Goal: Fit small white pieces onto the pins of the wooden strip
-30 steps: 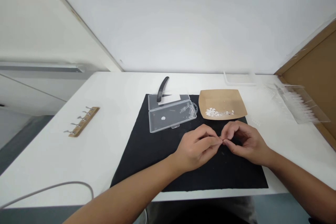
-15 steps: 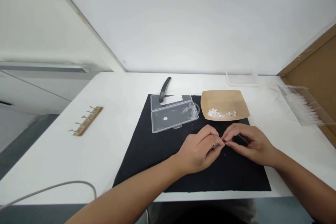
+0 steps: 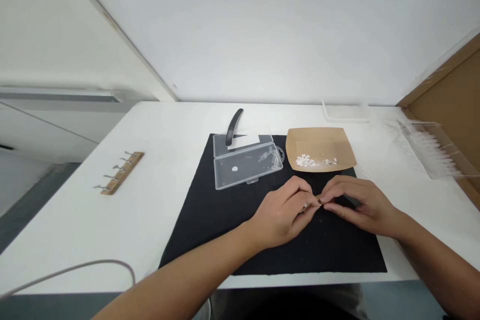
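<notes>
Right hand [image 3: 371, 208], shifted slightly rightward, pinches a tiny piece [image 3: 319, 201] with the left hand [image 3: 282, 214], white card [image 3: 245, 141] beyond.

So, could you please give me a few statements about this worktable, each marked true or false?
1. The clear case lies open on the black cloth. True.
2. The hook rack lies on the black cloth. False: it lies on the white table, left of the cloth.
3. White pieces lie in the brown tray. True.
4. The left hand and right hand are far apart. False: their fingertips come together at a small item, too small to identify.
5. The curved dark strip lies inside the brown tray. False: it overlaps the clear case's open lid.
</notes>
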Available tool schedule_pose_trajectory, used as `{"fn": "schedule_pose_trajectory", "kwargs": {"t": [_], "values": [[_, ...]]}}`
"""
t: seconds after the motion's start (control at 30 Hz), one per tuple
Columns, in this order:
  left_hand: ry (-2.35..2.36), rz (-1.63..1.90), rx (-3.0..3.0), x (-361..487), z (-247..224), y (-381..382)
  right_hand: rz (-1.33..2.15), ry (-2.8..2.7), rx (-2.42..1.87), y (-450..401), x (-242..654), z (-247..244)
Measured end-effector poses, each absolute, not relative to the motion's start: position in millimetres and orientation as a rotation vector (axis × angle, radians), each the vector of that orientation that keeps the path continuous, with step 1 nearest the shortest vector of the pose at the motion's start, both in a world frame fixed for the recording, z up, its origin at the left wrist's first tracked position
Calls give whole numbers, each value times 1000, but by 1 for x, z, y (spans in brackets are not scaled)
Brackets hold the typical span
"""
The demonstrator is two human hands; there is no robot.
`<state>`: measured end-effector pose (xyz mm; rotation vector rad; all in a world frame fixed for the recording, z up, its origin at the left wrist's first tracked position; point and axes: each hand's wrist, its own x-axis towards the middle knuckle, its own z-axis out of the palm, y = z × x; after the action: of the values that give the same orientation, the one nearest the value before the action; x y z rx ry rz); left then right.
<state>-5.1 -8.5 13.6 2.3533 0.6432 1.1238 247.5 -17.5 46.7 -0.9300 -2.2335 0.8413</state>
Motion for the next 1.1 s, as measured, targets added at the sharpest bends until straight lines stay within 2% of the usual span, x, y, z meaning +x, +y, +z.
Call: {"fn": "schedule_pose_trajectory", "kwargs": {"t": [1.1], "values": [[604,1340,2380,-1,12,-2,496,-2445,-925,-16,242,38]]}}
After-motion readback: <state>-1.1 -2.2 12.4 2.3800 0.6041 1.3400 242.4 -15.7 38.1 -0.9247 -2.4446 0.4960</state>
